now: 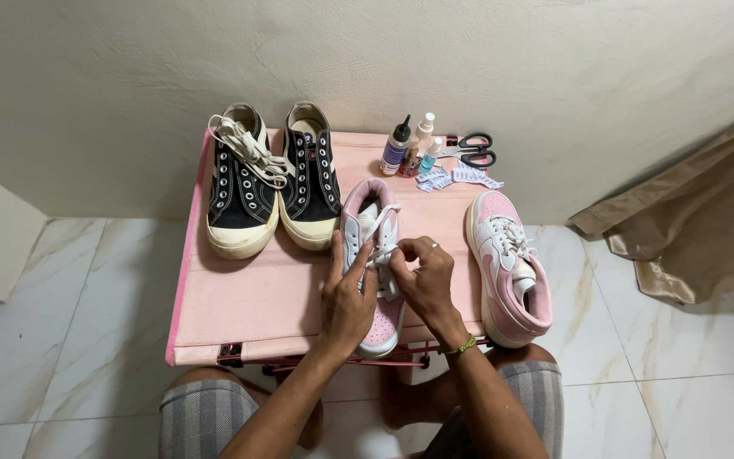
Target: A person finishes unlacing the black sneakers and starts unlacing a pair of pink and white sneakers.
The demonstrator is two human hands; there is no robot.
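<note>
Pink table [239,289], marble floor [61,340]

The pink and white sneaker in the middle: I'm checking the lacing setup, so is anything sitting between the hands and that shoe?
Nothing visible does. Both the left hand and right hand are already on the pink and white sneaker, pinching its white lace. The other sneaker lies apart to the right.

Both hands, left [346,302] and right [425,285], on pink sneaker [373,225] laces [382,252].
</note>
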